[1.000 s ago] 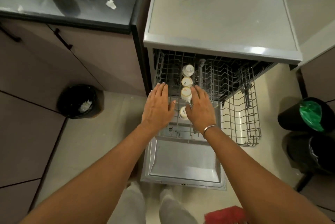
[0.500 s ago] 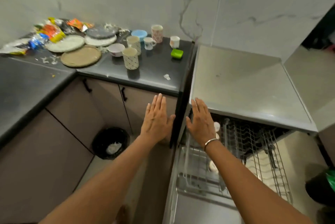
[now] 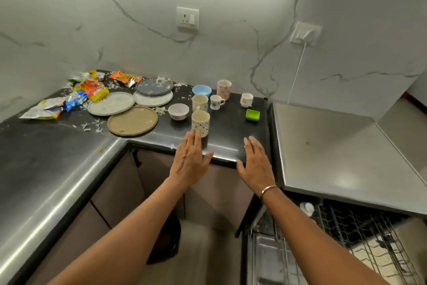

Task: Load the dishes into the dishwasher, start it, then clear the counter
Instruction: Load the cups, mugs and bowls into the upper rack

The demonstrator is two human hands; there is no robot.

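Observation:
My left hand point(image 3: 190, 162) and my right hand point(image 3: 256, 163) hover flat and empty over the front edge of the black counter point(image 3: 57, 157), fingers apart. Just beyond my left fingertips stands a dotted cream mug point(image 3: 200, 122). Behind it are a second cream mug point(image 3: 200, 102), a small white cup point(image 3: 216, 102), a floral mug point(image 3: 224, 89), a blue bowl point(image 3: 201, 90), a pale bowl point(image 3: 178, 111) and another small cup point(image 3: 246, 99). Plates lie further left: a tan plate point(image 3: 132, 121), a white plate point(image 3: 111, 103) and a grey plate point(image 3: 154, 86). The dishwasher rack point(image 3: 360, 238) stands pulled out at lower right.
Snack wrappers point(image 3: 92, 88) and paper scraps litter the counter's back left. A green square dish point(image 3: 252, 114) sits near the counter's right end. The steel dishwasher top point(image 3: 335, 150) lies to the right. A black bin point(image 3: 168, 238) stands on the floor below.
The view has swung up from the dishwasher rack to the counter. Both hands have left the cups in the rack and moved up and left to the counter edge, still empty.

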